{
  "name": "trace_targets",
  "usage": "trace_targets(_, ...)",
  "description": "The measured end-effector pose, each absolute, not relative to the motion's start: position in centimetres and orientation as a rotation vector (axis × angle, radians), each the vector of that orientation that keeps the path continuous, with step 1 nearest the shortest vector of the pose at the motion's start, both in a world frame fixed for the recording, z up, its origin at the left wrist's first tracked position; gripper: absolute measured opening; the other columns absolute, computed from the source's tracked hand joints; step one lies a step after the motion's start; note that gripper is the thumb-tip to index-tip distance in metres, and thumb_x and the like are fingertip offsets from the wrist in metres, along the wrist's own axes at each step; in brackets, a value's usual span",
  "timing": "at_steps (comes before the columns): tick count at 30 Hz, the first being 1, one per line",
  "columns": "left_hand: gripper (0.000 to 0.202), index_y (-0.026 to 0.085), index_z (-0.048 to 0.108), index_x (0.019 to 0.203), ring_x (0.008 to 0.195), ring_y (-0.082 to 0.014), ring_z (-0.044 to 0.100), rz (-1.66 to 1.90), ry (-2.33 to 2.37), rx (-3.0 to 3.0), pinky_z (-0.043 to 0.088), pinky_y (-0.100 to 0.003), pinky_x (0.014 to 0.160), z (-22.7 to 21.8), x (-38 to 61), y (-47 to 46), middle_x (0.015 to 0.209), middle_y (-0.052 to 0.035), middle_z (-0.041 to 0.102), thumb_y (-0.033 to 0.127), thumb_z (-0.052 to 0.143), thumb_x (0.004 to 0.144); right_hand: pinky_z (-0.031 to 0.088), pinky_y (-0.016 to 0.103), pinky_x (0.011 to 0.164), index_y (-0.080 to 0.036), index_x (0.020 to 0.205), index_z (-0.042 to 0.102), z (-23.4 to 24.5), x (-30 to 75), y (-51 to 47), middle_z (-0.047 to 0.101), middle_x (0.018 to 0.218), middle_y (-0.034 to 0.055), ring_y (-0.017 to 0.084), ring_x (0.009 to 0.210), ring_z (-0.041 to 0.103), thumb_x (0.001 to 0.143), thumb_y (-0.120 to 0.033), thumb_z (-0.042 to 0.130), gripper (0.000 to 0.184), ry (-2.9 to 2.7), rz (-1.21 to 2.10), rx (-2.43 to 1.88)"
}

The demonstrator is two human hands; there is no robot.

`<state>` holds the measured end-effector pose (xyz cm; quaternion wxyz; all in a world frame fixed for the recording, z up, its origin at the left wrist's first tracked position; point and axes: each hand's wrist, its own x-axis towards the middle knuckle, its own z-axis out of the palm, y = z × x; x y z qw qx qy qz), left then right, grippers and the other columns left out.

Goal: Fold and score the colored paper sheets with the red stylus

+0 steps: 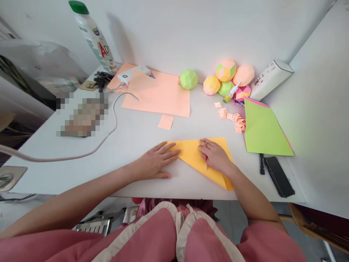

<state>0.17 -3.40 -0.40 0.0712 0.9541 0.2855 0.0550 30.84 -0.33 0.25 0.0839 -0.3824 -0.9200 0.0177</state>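
Observation:
A yellow-orange sheet of paper (191,149), folded over along a slanting edge, lies near the table's front edge. My left hand (154,160) rests flat with fingers outstretched, its fingertips on the paper's left corner. Over the right part of the sheet, my right hand (215,156) has its fingers curled around a slim red stick-like tool (206,162) with a pale end. The fingers cover much of that tool, so I cannot make out its exact kind. A small square of peach paper (165,122) lies behind the folded sheet.
Peach sheets (158,94) lie at the back under a white device (135,75) with a cable. Faceted paper balls (226,71), a glue bottle (231,92) and folded peach pieces (236,119) sit back right. Green paper (265,131) and a black phone (279,176) lie rightward; a tall bottle (94,40) stands left.

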Motion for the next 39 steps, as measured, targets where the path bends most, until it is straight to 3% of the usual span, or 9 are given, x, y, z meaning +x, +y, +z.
trace_targets(12, 0.072, 0.014, 0.046, 0.142, 0.142, -0.0334, 0.029, 0.163, 0.561, 2.891, 0.016, -0.050, 0.119, 0.4, 3.5, -4.8, 0.149, -0.0073, 0.042, 0.064, 0.042, 0.091, 0.052, 0.046, 0.102, -0.014, 0.103, 0.065, 0.3, 30.8, -0.2, 0.060, 0.132, 0.0157, 0.028, 0.124, 0.056, 0.092, -0.016, 0.046, 0.022, -2.764, 0.005, -1.138)
trace_targets(20, 0.077, 0.012, 0.046, 0.141, 0.139, -0.0334, 0.034, 0.128, 0.338, 2.930, 0.019, -0.047, 0.117, 0.6, 6.4, -6.0, 0.150, -0.0076, 0.042, 0.068, 0.040, 0.089, 0.055, 0.041, 0.098, -0.017, 0.092, 0.068, 0.6, 30.9, -0.2, 0.063, 0.129, 0.0106, 0.025, 0.122, 0.058, 0.091, -0.015, 0.049, 0.019, -2.750, 0.006, -1.146)
trace_targets(27, 0.071, 0.012, 0.052, 0.136, 0.125, -0.0316, 0.045, 0.204, 0.208, 2.982, 0.028, -0.044, 0.110, 0.3, 9.1, -6.8, 0.149, -0.0065, 0.044, 0.064, 0.048, 0.088, 0.054, 0.040, 0.098, -0.018, 0.087, 0.068, 0.9, 30.5, -0.3, 0.062, 0.131, 0.0085, 0.024, 0.125, 0.056, 0.089, -0.009, 0.049, 0.021, -2.732, 0.071, -1.206)
trace_targets(39, 0.066, 0.022, 0.054, 0.134, 0.122, -0.0281, 0.046, 0.203, 0.080, 2.953, 0.033, -0.042, 0.107, 1.4, 12.9, -7.9, 0.147, -0.0032, 0.047, 0.056, 0.065, 0.079, 0.053, 0.041, 0.100, -0.019, 0.094, 0.069, 1.3, 30.3, -0.6, 0.059, 0.135, 0.0071, 0.024, 0.129, 0.053, 0.092, -0.014, 0.048, 0.022, -2.755, 0.115, -1.294)
